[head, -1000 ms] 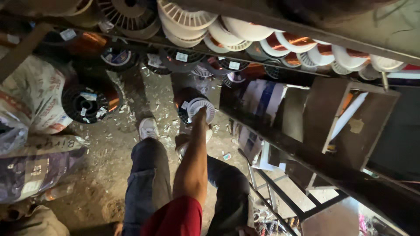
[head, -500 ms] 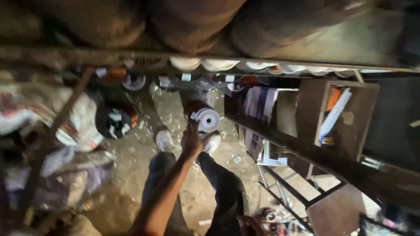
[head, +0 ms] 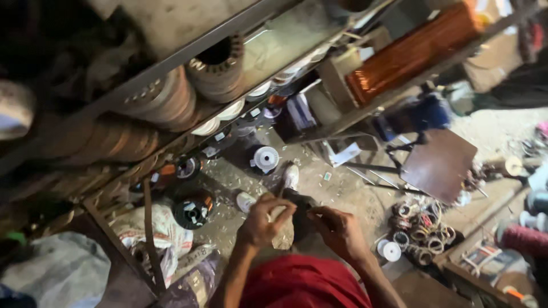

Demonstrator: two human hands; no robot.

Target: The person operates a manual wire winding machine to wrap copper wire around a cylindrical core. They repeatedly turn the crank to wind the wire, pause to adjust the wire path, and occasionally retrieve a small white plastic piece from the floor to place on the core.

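Low on the left, a crumpled pale sack (head: 57,274) is seen, cut off by the frame edge, with a printed white bag (head: 162,231) just beside it behind a slanted metal bar. A dark spool of copper wire (head: 193,208) is set on the littered floor (head: 337,191) near that bag, and more spools under the shelf (head: 188,54) are half hidden in shadow. Further right, a white spool (head: 265,158) is stood on the floor, well apart from the hands. At the lower middle, the left hand (head: 261,221) is closed around a small pale lump (head: 282,234), whose kind cannot be made out. Close beside it, the right hand (head: 339,231) is held with fingers curled and pinched toward the same lump; whether anything is gripped there cannot be told. Below them a red garment (head: 302,282) is cropped by the bottom edge. To the right, a heap of wire coils (head: 422,231) is blurred, and a brown board (head: 438,165) is propped above it.
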